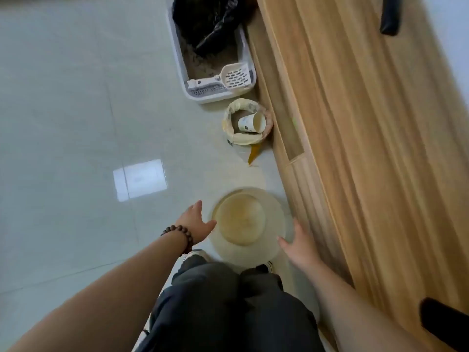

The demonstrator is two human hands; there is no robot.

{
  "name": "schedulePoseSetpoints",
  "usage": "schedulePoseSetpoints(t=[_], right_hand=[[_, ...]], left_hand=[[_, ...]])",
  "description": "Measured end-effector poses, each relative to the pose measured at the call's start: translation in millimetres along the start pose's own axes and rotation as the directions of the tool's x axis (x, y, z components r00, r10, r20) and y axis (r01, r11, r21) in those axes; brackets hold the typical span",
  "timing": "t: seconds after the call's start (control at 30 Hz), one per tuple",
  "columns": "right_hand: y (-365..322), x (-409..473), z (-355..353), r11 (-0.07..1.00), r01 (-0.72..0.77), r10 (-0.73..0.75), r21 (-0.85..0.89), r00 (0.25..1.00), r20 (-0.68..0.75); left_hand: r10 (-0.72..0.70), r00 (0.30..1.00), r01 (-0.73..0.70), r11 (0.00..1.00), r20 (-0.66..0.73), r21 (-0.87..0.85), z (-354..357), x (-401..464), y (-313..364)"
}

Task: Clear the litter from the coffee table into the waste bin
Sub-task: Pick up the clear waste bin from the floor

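A round, pale disposable bowl (247,221) with a brownish inside shows motion-blurred between my hands, above the floor and my shoes. My left hand (196,222), with a bead bracelet on its wrist, is open with its fingertips at the bowl's left rim. On the bowl's right side my right hand (298,243) is spread open, just off the rim. Farther ahead the small waste bin (229,123), lined with a pale bag, stands on the floor against the wooden coffee table (355,148). A paper cup (251,121) lies on its side inside the bin.
An orange-yellow scrap (255,154) lies on the tiles beside the bin. A grey litter tray (177,57) with a white scoop (228,77) and a black bag (208,21) stands beyond the bin. Dark objects (390,16) lie on the table. Grey tiled floor spreads left.
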State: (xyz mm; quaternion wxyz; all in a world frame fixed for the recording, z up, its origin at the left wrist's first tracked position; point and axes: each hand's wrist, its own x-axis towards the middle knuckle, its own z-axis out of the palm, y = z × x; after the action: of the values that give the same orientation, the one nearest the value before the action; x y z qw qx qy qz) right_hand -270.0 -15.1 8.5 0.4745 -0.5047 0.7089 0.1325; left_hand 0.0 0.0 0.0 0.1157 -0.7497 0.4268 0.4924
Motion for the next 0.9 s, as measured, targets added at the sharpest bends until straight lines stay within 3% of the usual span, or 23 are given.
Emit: schedulePoseSetpoints(t=[0.13,0.37,0.67,0.9], right_hand=[[25,50,24,0.988,-0.120,0.112,0.094,0.990,0.091],[27,56,23,0.983,-0.062,0.056,0.172,0.998,0.042],[-79,-80,-108,0.954,0.196,-0.175,0.228,0.978,-0.112],[-198,-218,-224,0.881,0.470,-0.449,0.046,0.864,-0.229]], left_hand=[[-0.039,0.994,0.054,0.988,0.102,-0.145,26,48,-6],[-0.009,0.996,-0.012,0.970,-0.085,-0.243,21,47,2],[-0.040,0.948,-0.104,0.901,-0.317,-0.422,-102,-112,43],[-0.168,0.888,-0.136,0.794,-0.428,-0.592,-208,-275,63]])
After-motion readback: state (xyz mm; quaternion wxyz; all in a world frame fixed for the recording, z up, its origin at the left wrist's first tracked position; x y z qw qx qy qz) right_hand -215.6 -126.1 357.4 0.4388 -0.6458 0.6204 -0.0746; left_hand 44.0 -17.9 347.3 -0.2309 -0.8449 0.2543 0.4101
